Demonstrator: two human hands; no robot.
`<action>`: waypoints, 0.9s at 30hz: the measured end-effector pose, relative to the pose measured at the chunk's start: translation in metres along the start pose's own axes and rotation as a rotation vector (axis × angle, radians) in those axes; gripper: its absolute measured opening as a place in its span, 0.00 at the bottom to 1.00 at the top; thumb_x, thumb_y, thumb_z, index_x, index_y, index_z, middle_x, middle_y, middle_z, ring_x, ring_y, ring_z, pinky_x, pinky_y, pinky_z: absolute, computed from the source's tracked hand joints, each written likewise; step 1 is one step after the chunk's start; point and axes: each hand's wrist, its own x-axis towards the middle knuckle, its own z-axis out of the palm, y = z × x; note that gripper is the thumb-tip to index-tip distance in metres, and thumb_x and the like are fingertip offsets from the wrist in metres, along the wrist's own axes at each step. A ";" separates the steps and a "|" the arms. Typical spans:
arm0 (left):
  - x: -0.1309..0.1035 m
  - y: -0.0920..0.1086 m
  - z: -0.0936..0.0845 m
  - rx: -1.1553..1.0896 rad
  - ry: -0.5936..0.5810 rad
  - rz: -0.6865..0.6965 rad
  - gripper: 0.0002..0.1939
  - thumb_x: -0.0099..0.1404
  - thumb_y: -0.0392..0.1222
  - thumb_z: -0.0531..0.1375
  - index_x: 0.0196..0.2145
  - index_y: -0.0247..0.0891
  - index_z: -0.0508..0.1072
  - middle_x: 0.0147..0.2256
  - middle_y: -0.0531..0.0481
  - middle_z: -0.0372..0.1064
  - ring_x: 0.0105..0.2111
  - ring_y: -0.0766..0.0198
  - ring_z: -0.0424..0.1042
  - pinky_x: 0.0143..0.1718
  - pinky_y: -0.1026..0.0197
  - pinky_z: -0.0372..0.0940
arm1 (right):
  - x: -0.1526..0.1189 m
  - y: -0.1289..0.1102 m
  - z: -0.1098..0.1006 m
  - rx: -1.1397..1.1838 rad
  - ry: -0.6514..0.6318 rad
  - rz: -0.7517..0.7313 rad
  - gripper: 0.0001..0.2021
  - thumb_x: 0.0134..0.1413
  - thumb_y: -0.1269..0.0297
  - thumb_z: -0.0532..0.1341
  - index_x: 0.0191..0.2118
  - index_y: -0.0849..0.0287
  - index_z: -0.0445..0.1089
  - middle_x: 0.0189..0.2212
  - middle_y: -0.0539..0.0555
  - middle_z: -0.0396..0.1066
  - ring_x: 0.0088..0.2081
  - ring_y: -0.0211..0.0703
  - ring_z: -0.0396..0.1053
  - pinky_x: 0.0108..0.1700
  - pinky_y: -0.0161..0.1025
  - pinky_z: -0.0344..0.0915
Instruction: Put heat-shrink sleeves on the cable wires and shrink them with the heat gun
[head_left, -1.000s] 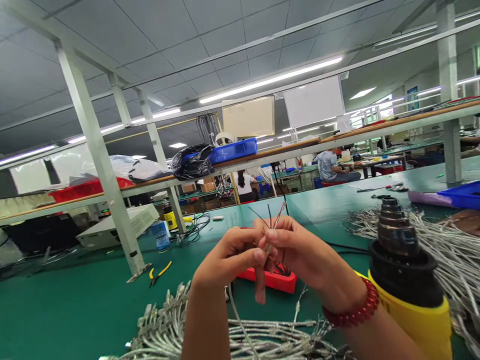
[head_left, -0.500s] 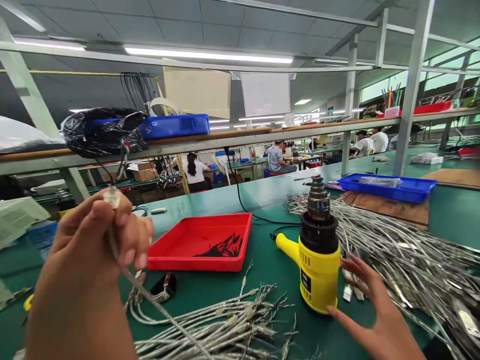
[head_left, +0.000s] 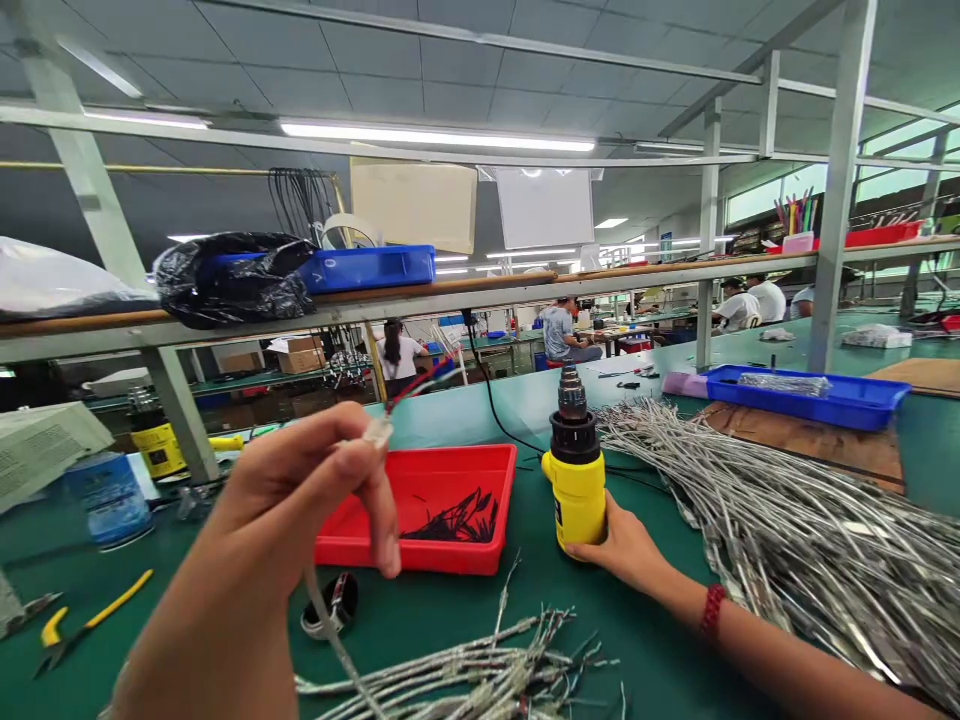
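My left hand (head_left: 300, 500) is raised at the left, pinching a grey cable (head_left: 337, 640) near its end. Thin red and dark wires stick out past my fingertips, beside a pale translucent piece. My right hand (head_left: 626, 540) grips the lower body of a yellow and black heat gun (head_left: 577, 490), which stands on its base with the metal nozzle pointing up. Behind my left hand, a red tray (head_left: 450, 560) holds short black tube pieces (head_left: 457, 518). Stripped cables (head_left: 480, 670) lie in a bunch at the table's near edge.
A large pile of grey cables (head_left: 795, 510) covers the right side, by a blue tray (head_left: 810, 400). At left lie yellow-handled pliers (head_left: 82, 625) and a blue container (head_left: 112, 500). A watch (head_left: 330, 605) rests below the red tray. A shelf (head_left: 495, 290) crosses overhead; people sit beyond.
My right hand has gone from open beside the heat gun to gripping it, and the gun has turned and moved farther back. My left hand has moved right with the cable.
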 end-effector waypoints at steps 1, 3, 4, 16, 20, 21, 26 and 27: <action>0.002 -0.002 0.001 -0.042 -0.077 -0.020 0.13 0.70 0.48 0.57 0.28 0.43 0.70 0.15 0.56 0.67 0.13 0.66 0.68 0.16 0.64 0.60 | 0.006 -0.001 0.003 -0.017 0.003 -0.002 0.30 0.41 0.56 0.68 0.51 0.59 0.63 0.46 0.62 0.76 0.48 0.61 0.74 0.47 0.50 0.69; 0.008 -0.004 0.006 -0.079 -0.192 -0.063 0.15 0.71 0.48 0.57 0.27 0.41 0.70 0.17 0.54 0.70 0.14 0.66 0.70 0.18 0.64 0.62 | 0.009 -0.001 0.005 -0.039 -0.014 -0.019 0.30 0.41 0.56 0.68 0.51 0.60 0.64 0.46 0.63 0.76 0.48 0.61 0.74 0.47 0.50 0.69; 0.011 -0.004 0.010 -0.076 -0.209 -0.093 0.15 0.70 0.49 0.57 0.27 0.41 0.69 0.17 0.54 0.71 0.15 0.65 0.71 0.20 0.64 0.64 | 0.006 0.000 0.002 -0.045 -0.031 -0.032 0.31 0.40 0.56 0.69 0.52 0.60 0.65 0.48 0.63 0.76 0.49 0.61 0.74 0.48 0.50 0.70; 0.013 0.002 0.036 -0.021 -0.124 -0.200 0.10 0.60 0.42 0.67 0.24 0.37 0.75 0.18 0.53 0.73 0.18 0.68 0.71 0.23 0.68 0.66 | -0.053 -0.135 -0.024 0.723 -0.031 -0.444 0.27 0.57 0.53 0.64 0.61 0.47 0.64 0.50 0.57 0.72 0.48 0.45 0.73 0.48 0.44 0.75; 0.010 0.010 0.040 -0.057 -0.074 -0.168 0.10 0.57 0.44 0.69 0.24 0.37 0.77 0.19 0.52 0.73 0.18 0.66 0.72 0.23 0.66 0.68 | -0.035 -0.196 -0.031 0.989 -0.118 -0.600 0.10 0.50 0.55 0.70 0.37 0.52 0.80 0.36 0.54 0.74 0.39 0.43 0.73 0.38 0.38 0.75; 0.009 0.011 0.041 -0.087 -0.069 -0.189 0.11 0.57 0.45 0.70 0.24 0.37 0.76 0.19 0.52 0.73 0.18 0.66 0.72 0.23 0.65 0.68 | -0.031 -0.203 -0.032 1.015 -0.117 -0.636 0.08 0.49 0.55 0.71 0.32 0.53 0.80 0.34 0.54 0.73 0.37 0.41 0.72 0.35 0.37 0.74; 0.010 0.005 0.042 -0.213 -0.104 -0.266 0.14 0.57 0.47 0.70 0.24 0.36 0.73 0.19 0.52 0.74 0.17 0.67 0.72 0.21 0.67 0.66 | -0.020 -0.207 -0.034 1.031 -0.162 -0.702 0.07 0.53 0.57 0.69 0.28 0.52 0.82 0.27 0.51 0.71 0.34 0.37 0.68 0.36 0.33 0.69; 0.011 0.002 0.043 -0.207 -0.106 -0.251 0.13 0.58 0.45 0.69 0.23 0.35 0.73 0.19 0.52 0.74 0.17 0.67 0.72 0.22 0.67 0.67 | -0.018 -0.205 -0.033 1.011 -0.180 -0.705 0.09 0.55 0.56 0.67 0.28 0.52 0.82 0.25 0.52 0.71 0.34 0.37 0.68 0.37 0.33 0.68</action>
